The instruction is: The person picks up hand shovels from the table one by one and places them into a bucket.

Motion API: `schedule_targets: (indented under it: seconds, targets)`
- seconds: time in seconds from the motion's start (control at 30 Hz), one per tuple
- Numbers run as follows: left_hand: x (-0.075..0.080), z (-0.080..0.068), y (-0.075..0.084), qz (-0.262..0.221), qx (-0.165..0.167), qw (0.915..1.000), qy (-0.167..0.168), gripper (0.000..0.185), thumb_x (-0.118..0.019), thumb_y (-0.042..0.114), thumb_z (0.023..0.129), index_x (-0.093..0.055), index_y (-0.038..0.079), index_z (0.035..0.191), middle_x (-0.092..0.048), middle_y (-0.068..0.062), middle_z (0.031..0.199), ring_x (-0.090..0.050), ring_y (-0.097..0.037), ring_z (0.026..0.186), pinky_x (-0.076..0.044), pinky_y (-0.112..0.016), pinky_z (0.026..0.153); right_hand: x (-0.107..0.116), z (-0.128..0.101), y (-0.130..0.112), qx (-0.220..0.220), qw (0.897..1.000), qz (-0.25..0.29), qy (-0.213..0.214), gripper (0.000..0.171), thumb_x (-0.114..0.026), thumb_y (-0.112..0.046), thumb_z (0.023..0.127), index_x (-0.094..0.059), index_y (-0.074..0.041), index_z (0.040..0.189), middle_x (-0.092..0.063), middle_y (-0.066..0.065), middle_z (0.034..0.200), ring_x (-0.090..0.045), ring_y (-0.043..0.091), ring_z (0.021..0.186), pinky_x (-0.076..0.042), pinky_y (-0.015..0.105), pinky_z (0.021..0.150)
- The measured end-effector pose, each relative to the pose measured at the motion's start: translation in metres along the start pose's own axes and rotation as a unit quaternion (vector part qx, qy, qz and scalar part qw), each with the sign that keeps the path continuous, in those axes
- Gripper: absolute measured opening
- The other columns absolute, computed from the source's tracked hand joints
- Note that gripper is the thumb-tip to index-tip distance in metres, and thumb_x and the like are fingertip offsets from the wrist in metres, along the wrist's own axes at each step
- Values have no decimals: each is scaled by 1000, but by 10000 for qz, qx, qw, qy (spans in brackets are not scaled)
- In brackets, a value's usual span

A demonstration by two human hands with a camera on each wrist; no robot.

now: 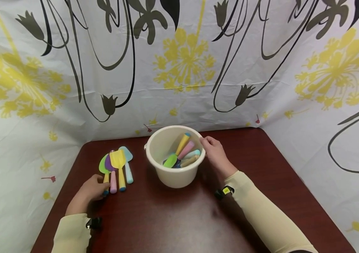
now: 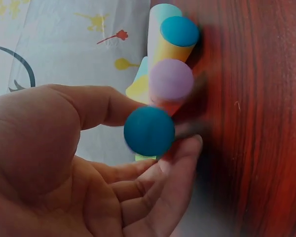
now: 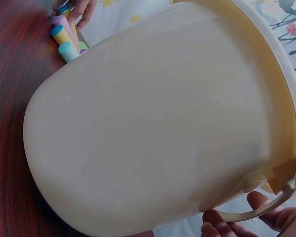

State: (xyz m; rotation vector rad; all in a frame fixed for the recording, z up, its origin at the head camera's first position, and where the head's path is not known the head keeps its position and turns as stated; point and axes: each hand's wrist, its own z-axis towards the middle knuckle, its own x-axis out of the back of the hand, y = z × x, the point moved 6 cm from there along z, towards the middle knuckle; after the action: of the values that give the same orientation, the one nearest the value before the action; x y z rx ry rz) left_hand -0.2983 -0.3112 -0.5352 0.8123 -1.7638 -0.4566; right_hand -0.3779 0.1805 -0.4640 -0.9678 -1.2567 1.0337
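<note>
My left hand [image 1: 91,189] pinches the yellow, blue-ended handle of a green toy spoon [image 1: 103,164] at the table's left. In the left wrist view, thumb and fingers close around its blue handle end [image 2: 149,131]. Right beside it lie a purple-headed toy tool with a pink handle [image 1: 113,182], a yellow toy spatula [image 1: 117,160] and a light blue toy trowel [image 1: 129,172]. My right hand [image 1: 215,154] grips the right rim of a cream bucket [image 1: 177,177], by its carry handle [image 3: 256,212]. Inside the bucket, another green toy spoon [image 1: 170,161] leans among several colourful toy tools.
The dark red wooden table [image 1: 166,214] ends at a white patterned cloth [image 1: 179,105], which rises behind it and along both sides. The bucket stands near the back edge, to the right of the loose toy tools.
</note>
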Motion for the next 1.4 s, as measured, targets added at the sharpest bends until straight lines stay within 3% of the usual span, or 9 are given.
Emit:
schedule_targets:
  seconds: [0.17, 0.2, 0.3, 0.4, 0.43, 0.6, 1.0, 1.2, 1.4]
  targets:
    - [2, -3, 3, -13, 75, 9999, 125, 57, -60, 25, 108, -44, -15, 145, -60, -31, 118, -68, -27, 86, -63, -37, 72, 1, 3, 1, 6, 10000, 68, -64, 53, -59, -57, 111, -68, -5, 105, -69, 12, 98, -66, 25, 88, -58, 42, 81]
    - [3, -3, 3, 37, 108, 9998, 170, 54, -59, 26, 108, -47, -14, 143, -62, -28, 114, -68, -26, 85, -61, -36, 71, -1, 23, 29, 119, 9996, 202, -146, 51, -60, -57, 110, -69, -7, 103, -70, 11, 98, -66, 23, 88, -57, 40, 80]
    - [7, -2, 2, 219, 158, 9992, 296, 52, -57, 29, 108, -52, -12, 139, -64, -23, 105, -66, -27, 85, -58, -38, 72, -1, 28, 34, 86, 9994, 271, -211, 54, -61, -60, 109, -69, -7, 103, -70, 14, 100, -67, 27, 91, -57, 41, 82]
    - [14, 3, -3, 545, 92, 9970, 536, 56, -62, 33, 105, -56, -12, 139, -66, -26, 108, -64, -35, 91, -57, -47, 76, -1, 27, 34, 72, 9995, 247, -160, 52, -60, -57, 110, -69, -6, 104, -70, 13, 100, -67, 25, 91, -57, 39, 82]
    - [16, 4, -4, 623, 79, 9960, 643, 57, -64, 34, 105, -58, -11, 138, -67, -27, 110, -63, -37, 93, -56, -49, 77, 1, 7, 6, -54, 9999, 134, -84, 53, -59, -56, 111, -68, -4, 106, -70, 14, 102, -67, 27, 92, -58, 41, 83]
    - [29, 9, -11, 774, -58, 9861, 1468, 51, -71, 31, 99, -67, -7, 132, -68, -31, 115, -62, -44, 95, -54, -54, 77, 0, 1, -2, -126, 9998, 142, -51, 49, -57, -52, 113, -68, -5, 108, -69, 6, 99, -66, 18, 87, -57, 35, 80]
    - [47, -17, 4, 606, -373, 9551, 2876, 42, -71, 20, 102, -71, -10, 131, -70, -36, 124, -64, -53, 105, -52, -66, 89, -1, 1, -2, 2, 10000, 65, 16, 52, -57, -54, 112, -68, -4, 106, -69, 10, 99, -65, 21, 86, -56, 32, 77]
    - [56, -27, 9, 237, -577, 9417, 3305, 37, -73, 13, 101, -72, -10, 129, -70, -35, 121, -65, -53, 104, -54, -66, 85, 0, 2, -2, 43, 9999, -105, 123, 51, -57, -53, 112, -69, -4, 103, -66, 9, 89, -62, 21, 80, -53, 34, 74]
    - [64, -29, 9, 36, -642, 9372, 3427, 38, -73, 17, 102, -73, -8, 130, -71, -33, 123, -67, -51, 102, -55, -60, 80, 0, 0, -2, 18, 9999, -93, 94, 51, -57, -54, 112, -68, -4, 103, -65, 8, 87, -61, 21, 79, -51, 31, 72]
